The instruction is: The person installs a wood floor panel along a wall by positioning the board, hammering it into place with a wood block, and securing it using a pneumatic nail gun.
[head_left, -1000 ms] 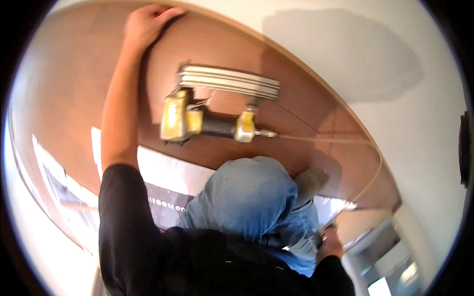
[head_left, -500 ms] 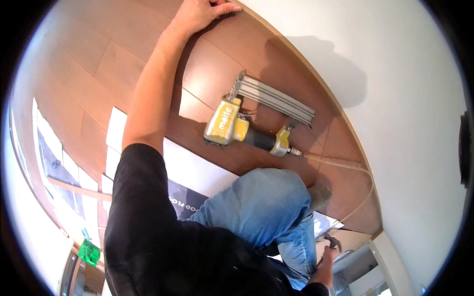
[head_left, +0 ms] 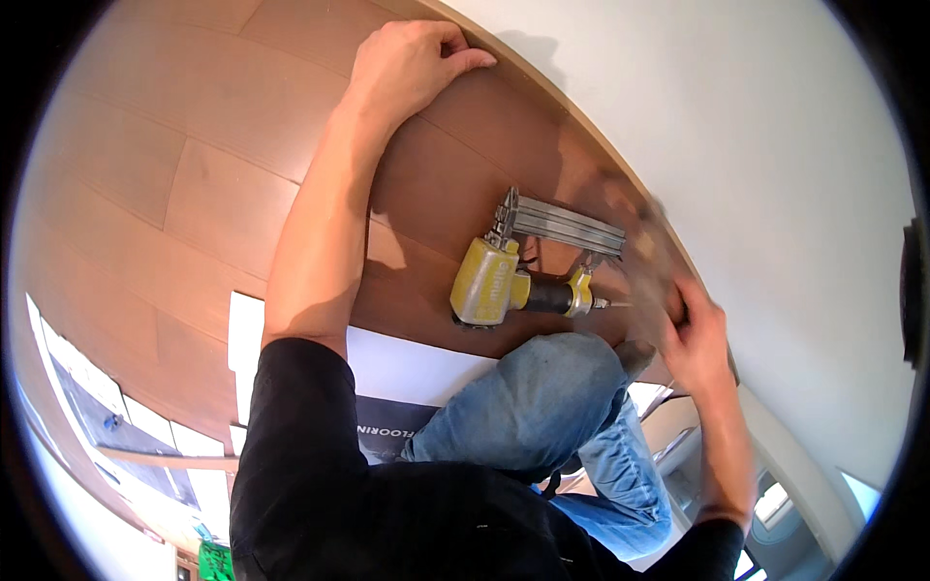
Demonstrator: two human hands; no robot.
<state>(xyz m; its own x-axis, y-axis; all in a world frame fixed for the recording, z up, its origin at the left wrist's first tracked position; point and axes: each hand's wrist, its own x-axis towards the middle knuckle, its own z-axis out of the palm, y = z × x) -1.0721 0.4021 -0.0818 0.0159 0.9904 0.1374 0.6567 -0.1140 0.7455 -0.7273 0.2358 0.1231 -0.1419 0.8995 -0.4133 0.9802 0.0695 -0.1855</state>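
Note:
My left hand (head_left: 412, 68) rests at the wooden trim strip (head_left: 542, 85) along the foot of the wall. Its fingers are curled and the thumb reaches toward the strip; whatever they may hold is hidden. On the right, my right hand (head_left: 696, 344) is closed around a claw hammer (head_left: 651, 266), smeared by motion and close to the trim. Between the two hands a yellow and silver nail gun (head_left: 487, 281) with a black grip lies on its side on the brown plank floor (head_left: 228, 198). Neither hand touches it.
A white wall (head_left: 775, 165) rises along the right. My bent knee in jeans (head_left: 533, 397) is just below the nail gun. White and dark sheets (head_left: 412, 368) lie beside it. Farther left are more sheets and a thin wooden strip (head_left: 170, 459); a green packet (head_left: 215, 560) sits lower left.
My right hand has come up from the lower right with the hammer, toward the trim. With the view shifted, my left hand and the nail gun appear lower and farther right.

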